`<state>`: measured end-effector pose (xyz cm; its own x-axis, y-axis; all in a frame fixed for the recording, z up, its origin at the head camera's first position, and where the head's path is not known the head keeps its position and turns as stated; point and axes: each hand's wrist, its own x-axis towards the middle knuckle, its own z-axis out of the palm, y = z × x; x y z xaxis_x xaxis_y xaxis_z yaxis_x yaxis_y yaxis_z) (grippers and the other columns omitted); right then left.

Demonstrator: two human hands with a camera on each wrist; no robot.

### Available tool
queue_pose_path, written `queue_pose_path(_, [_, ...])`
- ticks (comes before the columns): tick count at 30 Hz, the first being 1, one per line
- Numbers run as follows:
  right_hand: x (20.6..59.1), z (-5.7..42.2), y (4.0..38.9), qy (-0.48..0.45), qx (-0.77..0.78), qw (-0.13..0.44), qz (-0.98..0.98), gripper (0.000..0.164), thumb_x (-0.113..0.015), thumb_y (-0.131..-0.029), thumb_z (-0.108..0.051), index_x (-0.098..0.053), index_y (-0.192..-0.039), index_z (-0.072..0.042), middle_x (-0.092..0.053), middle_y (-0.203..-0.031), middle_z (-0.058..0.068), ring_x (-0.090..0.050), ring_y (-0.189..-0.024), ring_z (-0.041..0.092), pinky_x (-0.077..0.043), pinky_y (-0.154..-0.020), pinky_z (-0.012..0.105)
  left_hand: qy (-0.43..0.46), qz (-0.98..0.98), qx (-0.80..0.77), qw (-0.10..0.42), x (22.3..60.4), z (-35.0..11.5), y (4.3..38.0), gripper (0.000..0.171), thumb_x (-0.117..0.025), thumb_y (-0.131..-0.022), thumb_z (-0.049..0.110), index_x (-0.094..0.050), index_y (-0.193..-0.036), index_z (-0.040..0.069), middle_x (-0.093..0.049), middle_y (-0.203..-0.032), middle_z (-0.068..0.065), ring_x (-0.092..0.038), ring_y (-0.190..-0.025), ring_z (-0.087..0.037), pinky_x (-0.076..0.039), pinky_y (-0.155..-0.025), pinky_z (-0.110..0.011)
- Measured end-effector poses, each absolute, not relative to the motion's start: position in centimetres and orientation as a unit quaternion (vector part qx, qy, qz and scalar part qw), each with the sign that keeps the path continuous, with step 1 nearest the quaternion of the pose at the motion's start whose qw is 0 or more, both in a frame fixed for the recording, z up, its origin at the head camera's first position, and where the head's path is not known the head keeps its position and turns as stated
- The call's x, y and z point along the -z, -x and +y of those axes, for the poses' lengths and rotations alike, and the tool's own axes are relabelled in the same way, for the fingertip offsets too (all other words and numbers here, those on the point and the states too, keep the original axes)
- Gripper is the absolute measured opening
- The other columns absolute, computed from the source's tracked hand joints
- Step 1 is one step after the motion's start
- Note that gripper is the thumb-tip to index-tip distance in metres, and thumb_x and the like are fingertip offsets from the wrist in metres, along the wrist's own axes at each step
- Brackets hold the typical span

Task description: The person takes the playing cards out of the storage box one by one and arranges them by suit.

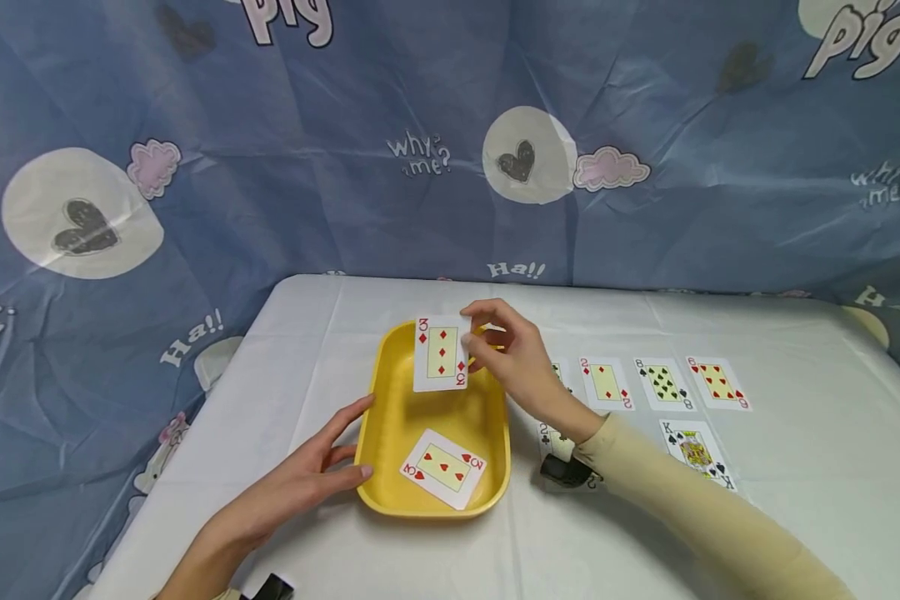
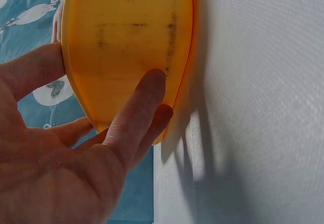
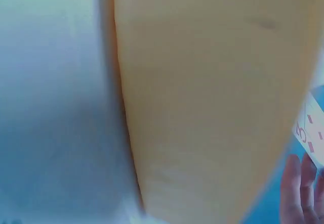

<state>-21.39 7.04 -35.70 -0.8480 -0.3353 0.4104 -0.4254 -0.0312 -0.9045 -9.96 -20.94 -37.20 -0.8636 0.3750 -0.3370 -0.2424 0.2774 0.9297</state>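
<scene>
My right hand (image 1: 513, 350) pinches the three of diamonds (image 1: 441, 354) by its right edge, thumb and fingers on it, over the far end of a yellow tray (image 1: 382, 442). In the right wrist view, that card (image 3: 313, 128) shows partly at the right edge, beside the fingertips. Inside the tray's near end lies the three of hearts (image 1: 444, 469), face up and turned at an angle. My left hand (image 1: 311, 471) touches the tray's left side with fairly straight fingers. The left wrist view shows its thumb and fingertips against the outer wall (image 2: 126, 47).
Right of the tray, face-up cards lie in rows: the two of diamonds (image 1: 607, 384), the eight of spades (image 1: 664, 384), a red number card (image 1: 718, 383) and the king of spades (image 1: 696, 452). The right forearm partly covers a two of clubs (image 1: 557, 443). Patterned blue cloth (image 1: 450, 233) hangs behind.
</scene>
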Motion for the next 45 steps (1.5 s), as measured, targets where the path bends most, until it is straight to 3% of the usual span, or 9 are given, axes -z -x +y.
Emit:
queue_pose_path(7, [34.6, 11.8, 20.8, -0.243, -0.696, 0.015, -0.676, 0.032, -0.063, -0.091, 0.007, -0.056, -0.122, 0.002, -0.055, -0.102, 0.020, -0.065, -0.075, 0.028, -0.056, -0.062, 0.049, -0.046, 0.760, -0.596, 0.256, 37.2, -21.1, 10.0, 0.079, -0.067, -0.095, 0.026, -0.017, -0.156, 0.036, -0.041, -0.149, -0.016, -0.048, -0.130, -0.028, -0.031, -0.104, -0.060])
queue_pose_path(13, [35.1, 16.4, 19.8, -0.187, -0.680, 0.015, -0.709, 0.030, -0.063, -0.089, 0.007, -0.056, -0.118, 0.002, -0.057, -0.098, 0.015, -0.064, -0.072, 0.023, -0.056, -0.060, 0.047, -0.042, 0.760, -0.596, 0.257, 37.2, -21.1, 10.0, 0.079, -0.066, -0.095, 0.027, -0.017, -0.156, 0.035, -0.044, -0.147, -0.016, -0.050, -0.128, -0.028, -0.031, -0.104, -0.061])
queue_pose_path(22, [36.1, 22.8, 18.1, -0.165, -0.585, -0.052, -0.792, 0.030, -0.067, -0.089, 0.003, -0.058, -0.118, -0.001, -0.057, -0.108, 0.018, -0.066, -0.083, 0.022, -0.056, -0.063, 0.048, -0.019, 0.765, -0.591, 0.257, 37.2, -21.0, 10.1, 0.078, -0.067, -0.094, 0.028, -0.019, -0.156, 0.036, -0.040, -0.150, -0.016, -0.050, -0.127, -0.027, -0.031, -0.103, -0.062])
queue_pose_path(29, [37.4, 26.1, 17.1, -0.146, -0.487, -0.089, -0.857, 0.027, -0.066, -0.088, 0.003, -0.062, -0.114, -0.002, -0.055, -0.103, 0.017, -0.065, -0.085, 0.023, -0.057, -0.064, 0.039, -0.018, 0.766, -0.590, 0.254, 37.3, -21.0, 10.2, 0.079, -0.067, -0.094, 0.027, -0.020, -0.155, 0.037, -0.037, -0.152, -0.016, -0.050, -0.128, -0.028, -0.031, -0.103, -0.063])
queue_pose_path(39, [38.8, 26.8, 16.4, -0.171, -0.303, -0.044, -0.936, 0.025, -0.072, -0.083, -0.003, -0.066, -0.106, -0.011, -0.060, -0.085, -0.005, -0.057, -0.075, 0.010, -0.047, -0.065, 0.025, -0.004, 0.770, -0.587, 0.251, 37.3, -20.7, 10.3, 0.078, -0.069, -0.092, 0.026, -0.023, -0.155, 0.037, -0.033, -0.155, -0.013, -0.050, -0.127, -0.028, -0.031, -0.103, -0.063])
queue_pose_path(45, [38.9, 26.8, 16.1, -0.145, -0.310, -0.081, -0.936, 0.022, -0.070, -0.084, -0.003, -0.064, -0.104, -0.008, -0.058, -0.080, 0.000, -0.053, -0.049, 0.013, -0.046, -0.050, 0.028, -0.003, 0.770, -0.584, 0.255, 37.2, -20.5, 10.3, 0.078, -0.069, -0.092, 0.027, -0.022, -0.155, 0.038, -0.037, -0.152, -0.014, -0.050, -0.127, -0.027, -0.029, -0.103, -0.065])
